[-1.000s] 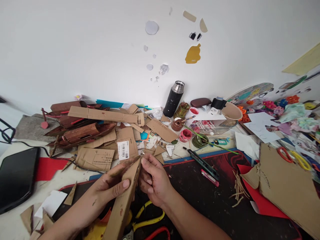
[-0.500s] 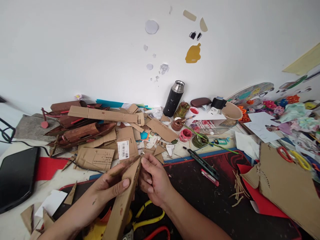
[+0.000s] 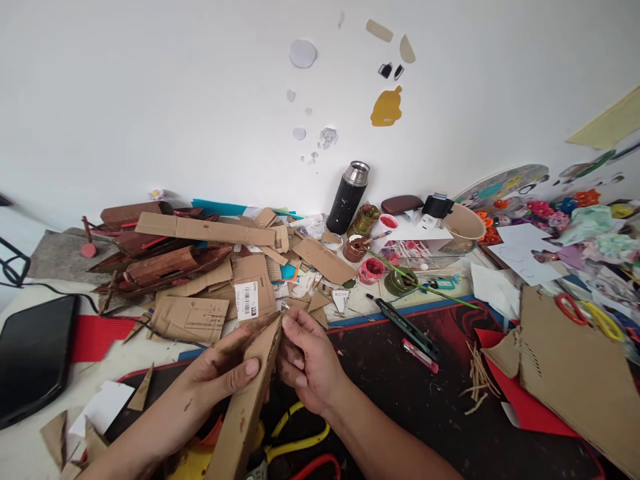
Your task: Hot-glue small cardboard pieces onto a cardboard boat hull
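- Cardboard piece [image 3: 245,400], long and narrow with a pointed far end, rises from the bottom edge between your hands. Its corrugated wall could buckle if you press unevenly.
- Beneath it, partly hidden, a yellow handle loop [image 3: 300,447] and a red handle loop [image 3: 320,460] lie close; the cardboard's lower end might snag there if you lower it.
- Your left hand [image 3: 223,373] grips the cardboard piece, thumb flat on its upper face; too much thumb pressure could dent that face.
- Your right hand [image 3: 313,353] pinches at the pointed end, thumb foremost, its other fingers curled. A hard squeeze or twist could crush or split the point; whether its edges meet is hidden.
- Beyond your right hand, on the dark mat [image 3: 380,400], rest a green cutter [image 3: 407,330] and a pink cutter [image 3: 419,356], side by side; you could be nicked by reaching blindly, should a blade be out, which you cannot tell here.
- Farther off, a green stick [image 3: 445,293] slants across the green paint jar [image 3: 400,282] and out over the mat's edge; a brushing sleeve or wrist could tip the jar.
- Farthest, a black flask [image 3: 345,203] stands near the wall [image 3: 200,100].
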Demonstrator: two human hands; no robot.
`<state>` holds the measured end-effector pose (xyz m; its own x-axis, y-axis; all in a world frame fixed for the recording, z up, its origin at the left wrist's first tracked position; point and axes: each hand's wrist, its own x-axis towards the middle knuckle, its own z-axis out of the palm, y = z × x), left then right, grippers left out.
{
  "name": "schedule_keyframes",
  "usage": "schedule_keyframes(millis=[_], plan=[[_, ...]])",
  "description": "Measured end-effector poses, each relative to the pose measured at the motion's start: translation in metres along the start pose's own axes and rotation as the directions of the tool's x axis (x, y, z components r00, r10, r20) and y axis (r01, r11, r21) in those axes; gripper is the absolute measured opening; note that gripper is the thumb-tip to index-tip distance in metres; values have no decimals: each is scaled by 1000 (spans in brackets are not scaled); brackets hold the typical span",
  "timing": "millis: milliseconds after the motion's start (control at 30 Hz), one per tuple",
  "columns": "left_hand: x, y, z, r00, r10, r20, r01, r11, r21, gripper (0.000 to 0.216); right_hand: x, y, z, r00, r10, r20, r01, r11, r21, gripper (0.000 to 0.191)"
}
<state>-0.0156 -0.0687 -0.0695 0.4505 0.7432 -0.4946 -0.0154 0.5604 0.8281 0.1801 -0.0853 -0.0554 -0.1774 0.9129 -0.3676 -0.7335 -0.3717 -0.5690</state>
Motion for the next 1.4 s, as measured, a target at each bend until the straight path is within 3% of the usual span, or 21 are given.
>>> schedule_keyframes(millis=[600, 1400], plan=[[0, -2, -2, 1000, 14, 22, -14, 1000, -6, 65, 1, 0, -1, 1000, 2, -4, -2, 1000, 18, 62], [0, 3, 2, 1000, 11, -21, -12, 1000, -9, 78, 0, 2, -1, 1000, 4, -1, -4, 1000, 18, 63]])
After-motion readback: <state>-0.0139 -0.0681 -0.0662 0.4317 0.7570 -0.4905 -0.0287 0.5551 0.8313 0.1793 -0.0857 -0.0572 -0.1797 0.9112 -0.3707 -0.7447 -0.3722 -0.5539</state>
